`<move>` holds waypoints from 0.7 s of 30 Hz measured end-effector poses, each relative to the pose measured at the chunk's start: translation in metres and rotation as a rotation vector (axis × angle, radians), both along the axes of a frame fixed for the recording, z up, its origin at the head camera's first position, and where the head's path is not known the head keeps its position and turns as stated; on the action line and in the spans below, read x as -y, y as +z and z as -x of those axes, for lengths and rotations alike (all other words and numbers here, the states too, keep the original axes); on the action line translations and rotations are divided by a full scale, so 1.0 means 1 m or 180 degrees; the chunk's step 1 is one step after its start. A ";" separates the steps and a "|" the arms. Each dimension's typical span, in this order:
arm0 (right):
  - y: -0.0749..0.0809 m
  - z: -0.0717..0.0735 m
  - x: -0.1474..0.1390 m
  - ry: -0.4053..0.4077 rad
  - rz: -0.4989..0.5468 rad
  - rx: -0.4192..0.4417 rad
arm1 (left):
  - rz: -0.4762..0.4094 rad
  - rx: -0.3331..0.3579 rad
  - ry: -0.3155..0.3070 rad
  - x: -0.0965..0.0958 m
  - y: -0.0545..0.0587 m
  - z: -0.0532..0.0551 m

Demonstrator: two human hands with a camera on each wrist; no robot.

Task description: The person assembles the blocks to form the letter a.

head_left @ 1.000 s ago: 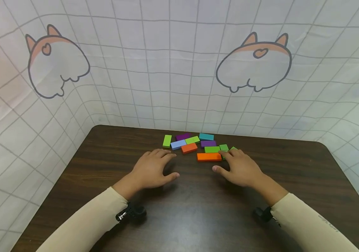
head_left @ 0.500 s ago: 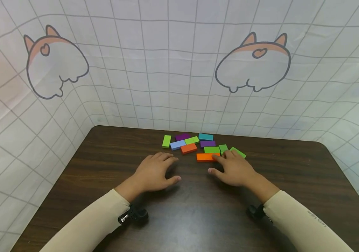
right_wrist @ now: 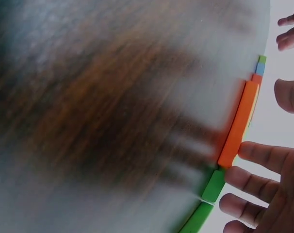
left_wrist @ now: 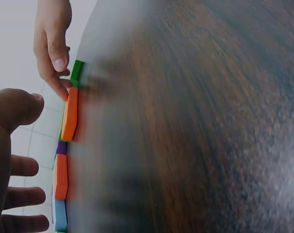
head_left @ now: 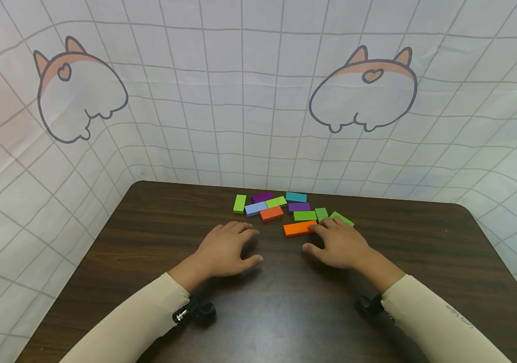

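Observation:
My right hand (head_left: 342,244) reaches to the right side of a group of flat coloured blocks, fingers extended and thumb apart. Its index fingertip touches the right end of a long orange block (head_left: 296,230), which lies slightly askew. In the right wrist view the other fingers hang near a green block (right_wrist: 214,186) beside the orange block (right_wrist: 239,124). My left hand (head_left: 224,249) is held low over the table, fingers spread loosely, holding nothing. Nearest to it are a red-orange block (head_left: 271,214) and a light blue block (head_left: 255,208).
Behind lie a lime block (head_left: 240,203), a dark purple block (head_left: 263,197), a teal block (head_left: 296,197), a violet block (head_left: 299,206) and several green ones, including a green block (head_left: 304,216). The dark wooden table (head_left: 258,312) ends at a white gridded curtain (head_left: 222,126).
The right hand has moved left onto the orange block, whose left end has swung toward me, leaving it tilted. My left hand has drifted slightly right and nearer to me.

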State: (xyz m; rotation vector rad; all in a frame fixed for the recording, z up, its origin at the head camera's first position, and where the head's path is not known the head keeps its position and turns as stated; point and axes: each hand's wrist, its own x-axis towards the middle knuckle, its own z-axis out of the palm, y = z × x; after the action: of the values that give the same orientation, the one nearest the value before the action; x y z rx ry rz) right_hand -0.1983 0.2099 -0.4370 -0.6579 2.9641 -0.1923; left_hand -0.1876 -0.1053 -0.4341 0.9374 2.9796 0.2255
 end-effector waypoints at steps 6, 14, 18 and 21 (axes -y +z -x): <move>0.001 0.001 -0.003 0.0021 -0.0024 -0.0064 | -0.0070 0.0182 -0.0256 -0.010 -0.002 0.002; -0.001 0.003 -0.008 0.0031 -0.0031 -0.0116 | 0.0052 0.0317 -0.0523 -0.032 -0.008 0.007; -0.001 0.003 -0.009 -0.0001 -0.0022 -0.0116 | 0.0063 0.0367 -0.0556 -0.039 -0.008 0.007; -0.001 0.004 -0.009 -0.0042 0.0010 -0.0123 | 0.0079 0.0398 -0.0584 -0.044 -0.006 0.006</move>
State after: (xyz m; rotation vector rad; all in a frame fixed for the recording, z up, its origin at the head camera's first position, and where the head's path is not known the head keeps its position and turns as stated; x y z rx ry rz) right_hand -0.2019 0.2188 -0.4378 -0.6501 3.0062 -0.1873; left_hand -0.1938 -0.0610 -0.4404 1.1401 2.7568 0.2342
